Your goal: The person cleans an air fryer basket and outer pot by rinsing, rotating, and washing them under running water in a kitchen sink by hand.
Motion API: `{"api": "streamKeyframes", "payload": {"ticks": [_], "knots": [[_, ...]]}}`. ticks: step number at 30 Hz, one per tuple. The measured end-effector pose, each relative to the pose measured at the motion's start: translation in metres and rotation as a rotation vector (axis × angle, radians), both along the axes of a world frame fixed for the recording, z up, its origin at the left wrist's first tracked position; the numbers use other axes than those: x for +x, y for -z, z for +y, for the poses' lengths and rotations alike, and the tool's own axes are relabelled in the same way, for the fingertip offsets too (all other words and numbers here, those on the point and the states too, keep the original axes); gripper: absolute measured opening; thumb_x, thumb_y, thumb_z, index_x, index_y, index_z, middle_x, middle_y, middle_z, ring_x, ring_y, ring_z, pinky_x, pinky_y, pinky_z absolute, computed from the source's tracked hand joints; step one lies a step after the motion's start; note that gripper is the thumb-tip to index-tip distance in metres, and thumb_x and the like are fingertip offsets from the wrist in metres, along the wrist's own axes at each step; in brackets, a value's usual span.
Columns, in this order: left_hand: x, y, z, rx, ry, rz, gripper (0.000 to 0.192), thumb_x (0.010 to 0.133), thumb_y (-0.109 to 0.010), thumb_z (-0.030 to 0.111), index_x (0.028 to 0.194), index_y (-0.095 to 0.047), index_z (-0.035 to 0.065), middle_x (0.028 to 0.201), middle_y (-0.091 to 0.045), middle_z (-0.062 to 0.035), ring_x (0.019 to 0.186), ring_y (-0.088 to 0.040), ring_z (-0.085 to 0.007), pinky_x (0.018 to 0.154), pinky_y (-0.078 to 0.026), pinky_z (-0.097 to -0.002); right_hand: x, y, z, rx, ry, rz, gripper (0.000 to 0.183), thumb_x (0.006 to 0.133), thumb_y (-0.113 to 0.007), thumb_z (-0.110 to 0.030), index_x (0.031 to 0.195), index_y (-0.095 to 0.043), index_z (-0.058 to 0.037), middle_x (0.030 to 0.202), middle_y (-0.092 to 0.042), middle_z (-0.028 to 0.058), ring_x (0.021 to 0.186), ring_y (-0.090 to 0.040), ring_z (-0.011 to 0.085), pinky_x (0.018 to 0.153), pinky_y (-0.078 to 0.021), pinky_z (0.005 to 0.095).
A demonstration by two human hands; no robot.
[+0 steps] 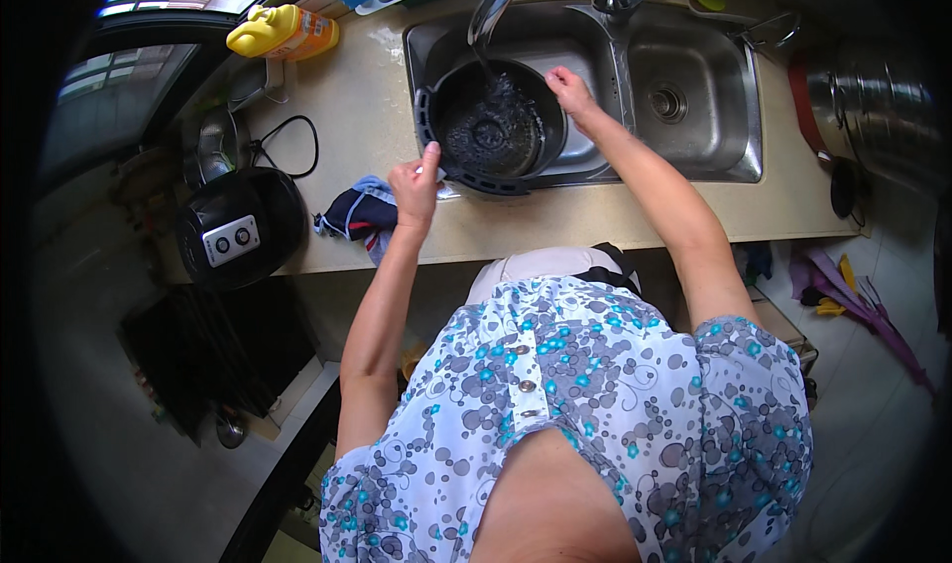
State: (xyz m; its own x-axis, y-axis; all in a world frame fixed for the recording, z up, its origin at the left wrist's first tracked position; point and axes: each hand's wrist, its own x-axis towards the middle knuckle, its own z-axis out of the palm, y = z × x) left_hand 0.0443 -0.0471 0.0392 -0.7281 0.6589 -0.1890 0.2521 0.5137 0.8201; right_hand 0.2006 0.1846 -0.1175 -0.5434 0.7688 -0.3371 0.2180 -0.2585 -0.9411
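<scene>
A round black air fryer basket (465, 173) is tilted over the left sink basin (587, 50), with water from the chrome faucet (502, 5) running into it. My left hand (416, 187) grips the basket at its near left side, thumb up; something white shows by the fingers. My right hand (573, 95) is at the basket's right rim, fingers curled; the wall partly hides its contact. Water splashes on the ridged bottom inside. Just left of my left hand, a dark blue cloth (364, 210) lies crumpled on the counter.
The black air fryer body (242, 225) stands at the counter's left, near a black cord (316, 143) and a metal strainer (223, 143). A yellow jug (286, 35) is at the back left. The right basin (695, 80) adjoins the left; a large metal pot (870, 109) is far right.
</scene>
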Motion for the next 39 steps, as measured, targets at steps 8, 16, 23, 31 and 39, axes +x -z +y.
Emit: {"api": "streamKeyframes", "payload": {"ticks": [8,16,23,31,39], "knots": [[-0.026,0.025,0.013,0.096,0.026,-0.159,0.051,0.085,-0.057,0.035,0.052,-0.056,-0.0040,0.040,-0.045,-0.0090,0.038,-0.041,-0.0120,0.040,-0.034,-0.0317,-0.012,0.011,0.021,0.122,0.020,-0.152,0.027,0.084,-0.052,-0.030,0.087,-0.059,-0.0041,0.077,-0.059,0.0124,0.075,-0.054,0.0219,0.070,-0.0427,0.0345],[0.022,-0.015,0.031,-0.007,0.140,0.120,0.051,0.085,-0.056,0.035,0.050,-0.054,-0.0028,0.040,-0.044,-0.0108,0.038,-0.042,-0.0138,0.041,-0.033,-0.0308,0.002,0.022,0.022,0.145,0.072,-0.100,0.026,0.085,-0.049,-0.028,0.087,-0.057,-0.0037,0.080,-0.060,0.0150,0.076,-0.056,0.0275,0.070,-0.0428,0.0367],[-0.007,-0.024,-0.002,0.043,0.171,0.200,0.049,0.085,-0.058,0.031,0.050,-0.054,-0.0028,0.039,-0.044,-0.0063,0.037,-0.038,-0.0108,0.039,-0.031,-0.0284,-0.015,0.008,0.001,0.071,-0.011,0.008,0.025,0.087,-0.049,-0.026,0.092,-0.058,-0.0041,0.081,-0.061,0.0087,0.078,-0.054,0.0175,0.072,-0.0426,0.0326],[-0.005,-0.033,0.039,0.008,0.132,0.109,0.053,0.083,-0.057,0.037,0.049,-0.055,-0.0037,0.037,-0.044,-0.0086,0.037,-0.043,-0.0129,0.040,-0.034,-0.0306,-0.010,0.022,0.015,-0.728,0.079,0.260,0.034,0.094,-0.042,-0.029,0.105,-0.053,0.0011,0.094,-0.061,0.0106,0.087,-0.059,0.0216,0.079,-0.0478,0.0343],[-0.010,-0.056,0.040,-0.075,0.160,0.267,0.048,0.079,-0.061,0.035,0.051,-0.058,-0.0040,0.038,-0.046,-0.0092,0.037,-0.044,-0.0125,0.040,-0.035,-0.0293,-0.025,0.016,0.001,-1.124,0.125,0.373,0.028,0.093,-0.042,-0.023,0.098,-0.060,-0.0010,0.092,-0.065,0.0119,0.086,-0.062,0.0240,0.081,-0.0499,0.0423]]}}
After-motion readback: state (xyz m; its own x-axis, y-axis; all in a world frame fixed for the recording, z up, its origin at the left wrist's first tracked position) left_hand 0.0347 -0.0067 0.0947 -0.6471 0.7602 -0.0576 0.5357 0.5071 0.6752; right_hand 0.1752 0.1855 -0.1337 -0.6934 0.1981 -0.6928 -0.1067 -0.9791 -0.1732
